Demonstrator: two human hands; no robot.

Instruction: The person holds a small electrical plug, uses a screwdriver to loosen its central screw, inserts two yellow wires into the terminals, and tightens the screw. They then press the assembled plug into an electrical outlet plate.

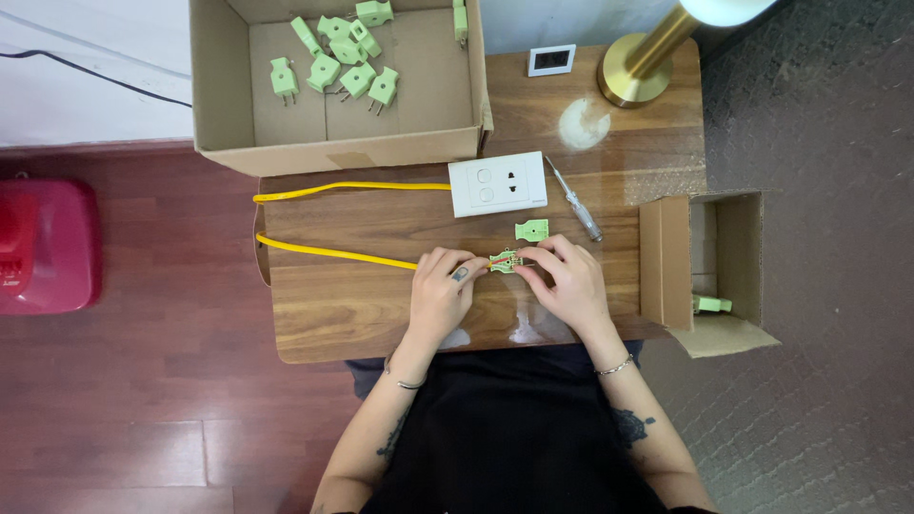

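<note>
**A:** Both hands are down at the middle of the brown wooden table [381, 305], meeting over an opened light-green plastic plug half [506, 261]. The plug half sits right between the 2 sets of fingertips.

**B:** What has each hand got?

**A:** The left hand [440, 290] has its fingers curled in, pinching the end of the yellow insulated cable [333, 251] where it runs into the plug half. The right hand [564, 278] is curled too, thumb and forefinger closed on the plug half's right edge. Neither hand is open.

**B:** And how does it all lie?

**A:** That is the key bit. The cable comes in from the left, nearly level across the table, so the plug half's long axis follows it, left to right. The left hand is on the cable side, the right hand on the far end. Both touch it, but the right has the body itself.

**B:** Anything close by?

**A:** A second light-green plastic cover piece [531, 229] lies just beyond the plug half, nearer the right hand. A clear-handled slim screwdriver [574, 202] lies slantwise beside it, and a white rectangular wall socket plate [498, 184] sits above. More green plastic plugs [333, 59] rest in the open cardboard box [221, 86] at the far left, well apart.
</note>
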